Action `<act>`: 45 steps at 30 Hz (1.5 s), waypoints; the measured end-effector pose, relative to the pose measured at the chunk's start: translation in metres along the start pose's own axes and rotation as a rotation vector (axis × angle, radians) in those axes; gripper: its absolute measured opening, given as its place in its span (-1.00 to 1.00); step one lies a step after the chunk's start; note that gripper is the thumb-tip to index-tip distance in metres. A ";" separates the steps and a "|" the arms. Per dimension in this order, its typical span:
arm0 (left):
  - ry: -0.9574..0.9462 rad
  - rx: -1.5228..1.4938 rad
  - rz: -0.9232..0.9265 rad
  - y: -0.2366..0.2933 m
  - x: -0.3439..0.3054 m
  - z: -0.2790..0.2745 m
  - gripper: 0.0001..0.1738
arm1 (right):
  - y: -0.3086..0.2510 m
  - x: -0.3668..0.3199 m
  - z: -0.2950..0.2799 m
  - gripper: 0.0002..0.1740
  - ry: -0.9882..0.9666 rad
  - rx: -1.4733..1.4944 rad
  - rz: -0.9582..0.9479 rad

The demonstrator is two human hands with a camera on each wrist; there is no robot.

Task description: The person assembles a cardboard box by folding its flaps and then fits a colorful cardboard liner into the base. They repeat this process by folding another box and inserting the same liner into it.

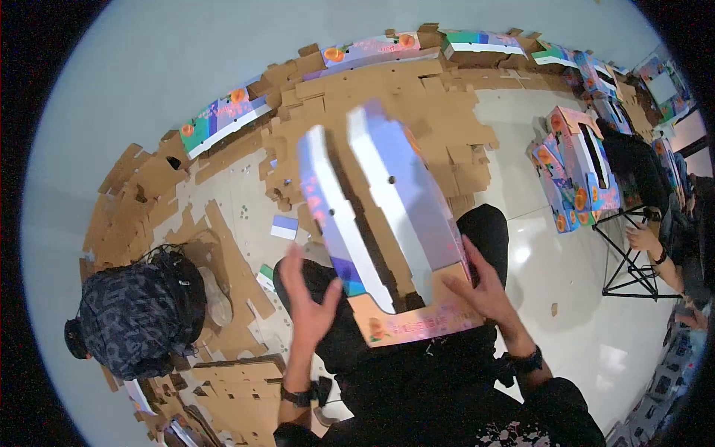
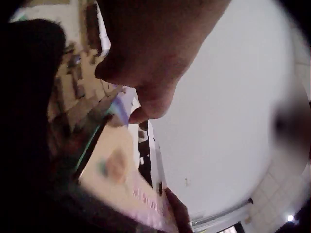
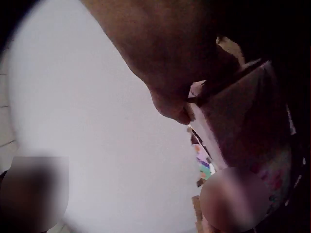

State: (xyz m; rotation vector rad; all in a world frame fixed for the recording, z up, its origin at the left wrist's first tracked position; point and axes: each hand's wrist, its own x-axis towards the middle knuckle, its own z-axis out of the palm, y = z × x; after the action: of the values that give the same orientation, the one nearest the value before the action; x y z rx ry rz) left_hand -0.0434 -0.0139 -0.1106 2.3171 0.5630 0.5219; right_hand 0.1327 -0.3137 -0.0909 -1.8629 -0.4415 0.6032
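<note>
A printed cardboard box [image 1: 417, 208], purple with white flaps and a peach end, lies over the person's lap. A long slot between its top flaps shows the brown inside. My right hand [image 1: 488, 287] grips its near right edge, thumb on top by the peach end [image 1: 424, 326]. In the right wrist view, fingers hold the box wall [image 3: 238, 111]. My left hand [image 1: 309, 298] is at the near left corner, fingers straight and slightly blurred, with the thumb tip right at the purple edge. The left wrist view shows a digit against that same corner [image 2: 121, 108].
Flattened brown cardboard [image 1: 372, 104] covers the floor ahead, with similar boxes [image 1: 227, 115] along the wall. A dark backpack [image 1: 141, 316] sits at the left. More boxes [image 1: 577, 167] are stacked at the right, by a black folding stool [image 1: 629, 257] and another person [image 1: 648, 238].
</note>
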 end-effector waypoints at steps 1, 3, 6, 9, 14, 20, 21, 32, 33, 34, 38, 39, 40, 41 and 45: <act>0.071 -0.059 0.005 0.017 0.025 -0.020 0.20 | -0.020 -0.002 -0.010 -0.01 -0.031 -0.108 -0.064; 0.140 -0.084 0.155 0.049 0.075 -0.061 0.35 | -0.056 -0.001 -0.030 0.10 -0.095 -0.325 -0.193; -0.003 -0.087 0.138 0.044 0.128 -0.096 0.29 | -0.104 0.009 -0.053 0.11 -0.230 -0.551 -0.522; -0.299 -0.304 -0.111 0.065 0.119 -0.106 0.01 | -0.119 0.026 -0.081 0.09 -0.272 -0.665 -0.585; -0.070 -0.797 -0.193 0.066 0.092 -0.051 -0.47 | -0.130 0.068 -0.103 -0.07 0.379 -1.199 -0.842; 0.197 -1.535 -0.596 0.123 0.107 -0.052 -0.53 | -0.139 0.015 -0.011 0.30 0.087 -0.900 -0.645; 0.210 -1.639 -0.619 0.124 0.104 -0.051 -0.53 | -0.140 0.011 -0.001 0.28 0.023 -0.903 -0.647; 0.209 -1.903 -0.791 0.101 0.068 -0.028 -0.56 | -0.115 0.062 -0.017 -0.24 0.063 -0.862 -0.916; 0.280 -1.861 -0.887 0.098 0.059 -0.018 -0.57 | -0.095 0.066 -0.016 -0.24 0.000 -0.876 -0.922; 0.230 -1.854 -0.880 0.090 0.045 -0.007 -0.58 | -0.068 0.071 -0.014 -0.23 -0.062 -0.888 -0.926; 0.222 -1.848 -1.158 0.059 -0.033 0.038 -0.59 | 0.001 0.051 -0.012 -0.19 -0.379 -0.922 -0.805; 0.200 -1.772 -1.200 0.054 -0.057 0.046 -0.60 | 0.007 0.042 -0.013 -0.19 -0.461 -0.884 -0.759; 0.117 -1.761 -1.213 0.055 -0.077 0.047 -0.63 | 0.010 0.031 -0.014 -0.19 -0.540 -0.842 -0.707; 0.017 -1.693 -1.266 0.051 -0.095 0.045 -0.62 | 0.013 0.021 -0.017 -0.18 -0.613 -0.802 -0.656; -0.491 -0.503 -0.460 0.054 -0.130 -0.014 -0.52 | 0.013 -0.029 -0.032 -0.03 -0.332 -0.623 -0.458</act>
State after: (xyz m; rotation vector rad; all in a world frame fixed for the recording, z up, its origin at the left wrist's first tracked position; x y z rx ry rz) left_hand -0.1442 -0.1111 -0.0904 1.6723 0.6101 -0.1214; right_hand 0.1285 -0.3591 -0.0881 -2.1311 -1.3579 0.4873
